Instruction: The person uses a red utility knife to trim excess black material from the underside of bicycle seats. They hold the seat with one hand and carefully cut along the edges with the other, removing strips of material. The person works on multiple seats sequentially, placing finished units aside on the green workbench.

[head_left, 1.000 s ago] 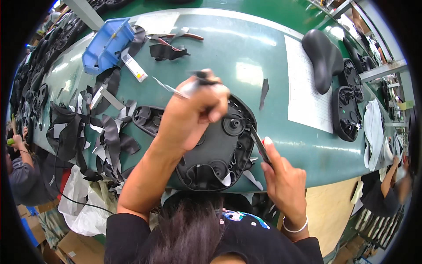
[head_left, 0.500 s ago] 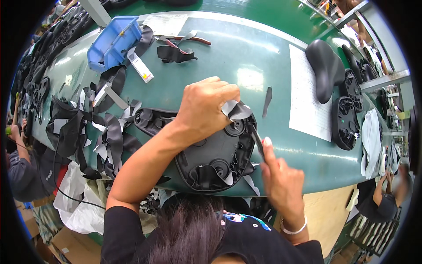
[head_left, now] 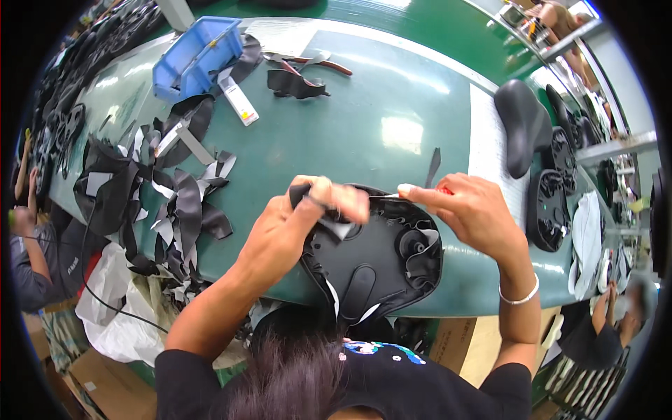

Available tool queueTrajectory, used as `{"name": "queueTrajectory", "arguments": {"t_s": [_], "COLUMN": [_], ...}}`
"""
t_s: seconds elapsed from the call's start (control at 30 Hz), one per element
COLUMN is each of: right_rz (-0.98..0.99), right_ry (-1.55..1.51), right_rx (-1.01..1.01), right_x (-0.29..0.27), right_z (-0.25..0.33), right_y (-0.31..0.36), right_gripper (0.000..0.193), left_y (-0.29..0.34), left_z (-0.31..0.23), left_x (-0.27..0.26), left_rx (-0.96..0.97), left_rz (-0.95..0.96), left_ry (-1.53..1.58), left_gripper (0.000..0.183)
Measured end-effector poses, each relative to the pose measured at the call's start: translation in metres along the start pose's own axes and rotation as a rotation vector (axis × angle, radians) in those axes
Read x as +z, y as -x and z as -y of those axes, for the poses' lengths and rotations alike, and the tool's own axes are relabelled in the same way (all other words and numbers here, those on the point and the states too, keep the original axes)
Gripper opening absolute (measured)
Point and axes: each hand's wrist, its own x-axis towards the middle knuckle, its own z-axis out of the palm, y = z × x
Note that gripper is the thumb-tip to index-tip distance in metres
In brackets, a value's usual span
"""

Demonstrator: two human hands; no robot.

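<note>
From afar I see left hand pinching black strip, right hand gripping mostly hidden knife; upturned bicycle saddle beneath both, on bench.

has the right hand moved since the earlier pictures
Yes. The right hand has moved away from the body, up the view, and is now much closer to the narrow dark strip.

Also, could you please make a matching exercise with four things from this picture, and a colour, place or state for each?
1. left hand
2. bin
3. bracelet
4. saddle nearest the hands

A. blue
B. underside facing up
C. holding a dark strip
D. around the right wrist

Right pairs: 1-C, 2-A, 3-D, 4-B
</note>
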Motion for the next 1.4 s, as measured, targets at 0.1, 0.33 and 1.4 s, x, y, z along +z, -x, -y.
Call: {"name": "queueTrajectory", "arguments": {"t_s": [0.1,0.33,1.4], "right_rz": [0.104,0.162,-0.586], "right_ry": [0.036,0.064,-0.637], "right_rx": [0.079,0.432,0.961], "right_x": [-0.008,-0.012,0.048], "right_z": [0.005,0.076,0.103], "right_y": [0.014,0.075,0.112], "right_gripper": [0.048,0.054,0.051], "left_y": [0.004,-0.048,-0.044], "left_z": [-0.024,-0.054,0.001], "left_x": [-0.028,-0.073,-0.030], "left_rx": [0.192,0.312,0.191], "left_rz": [0.140,0.073,0.260], "left_ry": [-0.084,0.081,-1.273], "left_gripper": [0.054,0.023,0.045]}}
